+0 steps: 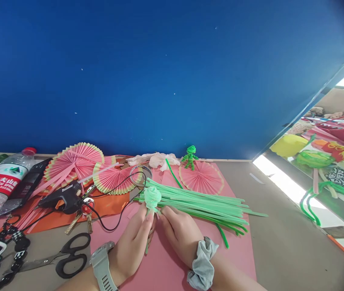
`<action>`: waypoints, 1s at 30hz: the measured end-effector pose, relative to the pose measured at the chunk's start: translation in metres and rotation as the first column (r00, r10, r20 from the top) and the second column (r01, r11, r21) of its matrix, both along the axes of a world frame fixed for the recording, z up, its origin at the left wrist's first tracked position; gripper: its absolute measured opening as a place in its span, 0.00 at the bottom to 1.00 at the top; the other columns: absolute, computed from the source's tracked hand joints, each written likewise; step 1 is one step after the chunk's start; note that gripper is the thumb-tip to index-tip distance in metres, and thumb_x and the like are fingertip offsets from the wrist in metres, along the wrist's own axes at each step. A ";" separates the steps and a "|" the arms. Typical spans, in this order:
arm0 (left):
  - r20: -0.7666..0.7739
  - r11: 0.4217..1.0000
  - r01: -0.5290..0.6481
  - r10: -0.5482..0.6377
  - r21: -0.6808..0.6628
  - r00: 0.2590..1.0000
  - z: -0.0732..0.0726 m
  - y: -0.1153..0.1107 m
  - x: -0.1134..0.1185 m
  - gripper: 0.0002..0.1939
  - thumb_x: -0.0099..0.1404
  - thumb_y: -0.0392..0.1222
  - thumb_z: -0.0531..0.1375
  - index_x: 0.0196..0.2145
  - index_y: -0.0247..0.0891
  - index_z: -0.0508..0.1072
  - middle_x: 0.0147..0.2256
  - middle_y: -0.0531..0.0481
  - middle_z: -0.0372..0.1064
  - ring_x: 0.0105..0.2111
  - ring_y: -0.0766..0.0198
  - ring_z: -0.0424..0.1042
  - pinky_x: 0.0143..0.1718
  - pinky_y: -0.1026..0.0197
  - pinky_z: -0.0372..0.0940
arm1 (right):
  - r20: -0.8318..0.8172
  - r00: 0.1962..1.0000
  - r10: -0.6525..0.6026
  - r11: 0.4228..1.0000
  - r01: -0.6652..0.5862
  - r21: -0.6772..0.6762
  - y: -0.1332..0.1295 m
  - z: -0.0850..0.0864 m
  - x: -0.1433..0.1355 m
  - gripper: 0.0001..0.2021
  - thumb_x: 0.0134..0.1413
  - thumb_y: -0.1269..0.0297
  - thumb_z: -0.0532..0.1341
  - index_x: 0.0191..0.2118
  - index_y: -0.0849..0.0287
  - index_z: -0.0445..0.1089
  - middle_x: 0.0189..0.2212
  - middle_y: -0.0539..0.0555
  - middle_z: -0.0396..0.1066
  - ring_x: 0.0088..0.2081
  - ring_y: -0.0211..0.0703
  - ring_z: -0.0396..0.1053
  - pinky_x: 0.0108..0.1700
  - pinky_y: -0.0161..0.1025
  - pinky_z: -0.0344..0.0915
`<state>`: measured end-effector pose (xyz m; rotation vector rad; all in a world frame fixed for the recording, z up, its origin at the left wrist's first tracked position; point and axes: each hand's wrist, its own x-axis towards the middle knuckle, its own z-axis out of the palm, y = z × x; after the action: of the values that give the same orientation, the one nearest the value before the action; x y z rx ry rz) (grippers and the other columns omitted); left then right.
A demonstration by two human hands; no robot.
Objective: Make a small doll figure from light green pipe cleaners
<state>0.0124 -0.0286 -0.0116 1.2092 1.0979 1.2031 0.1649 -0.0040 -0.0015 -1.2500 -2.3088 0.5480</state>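
Blue fills the big wall point(172, 81) at the back, and below it a brown table point(281, 242) is partly covered by pink paper point(172, 266). Near the middle, just in front of the pile of green strips point(202, 206), a pale green ball point(152, 196) is held up on its stem. The stem is gripped by the left hand point(134, 238), with its fingers wrapped round it and the thumb just under the ball. The right hand point(181, 234) is curled narrow beside it, and a thin strand point(157, 211) looks to be pinched there, though the fingertips are mostly hidden. From this, it seems that the base of the ball is being wound or tied. For the next move, the stem should be kept steady and the strand pulled snug; if it is let go too soon, the ball may come loose. Behind the strips, a small green doll point(190, 157) is stood up by a pink fan point(204, 180). Over to the left, scissors point(64, 254) and a glue gun point(64, 199) are left lying, touched by no hand.
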 end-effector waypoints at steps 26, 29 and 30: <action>-0.623 0.745 0.667 -0.520 0.004 0.584 0.030 -0.007 0.008 0.13 0.63 0.42 0.48 0.24 0.38 0.66 0.19 0.55 0.56 0.21 0.67 0.54 0.25 0.64 0.47 | -0.146 0.901 0.408 0.638 -0.396 -0.660 0.037 0.061 0.050 0.09 0.54 0.63 0.54 0.28 0.61 0.66 0.21 0.45 0.56 0.23 0.31 0.52 0.25 0.30 0.50; -0.757 0.832 0.555 -0.372 -0.014 0.538 0.025 -0.008 0.009 0.14 0.65 0.41 0.46 0.25 0.39 0.65 0.21 0.53 0.61 0.21 0.65 0.57 0.24 0.63 0.46 | 0.076 0.953 0.293 0.827 -0.212 -0.521 0.025 0.070 0.041 0.08 0.54 0.68 0.52 0.28 0.59 0.65 0.21 0.45 0.60 0.23 0.32 0.56 0.26 0.30 0.51; -0.763 0.865 0.501 -0.338 -0.021 0.551 0.023 -0.006 0.009 0.14 0.65 0.41 0.45 0.26 0.39 0.65 0.21 0.52 0.62 0.22 0.65 0.58 0.24 0.63 0.46 | 0.129 0.959 0.251 0.880 -0.171 -0.444 0.019 0.072 0.036 0.08 0.55 0.69 0.52 0.27 0.59 0.65 0.22 0.46 0.63 0.24 0.33 0.58 0.26 0.30 0.50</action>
<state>0.0214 -0.0349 0.0114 2.1072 1.1585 0.3974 0.2009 0.0145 0.0707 -1.2848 -2.5901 1.1137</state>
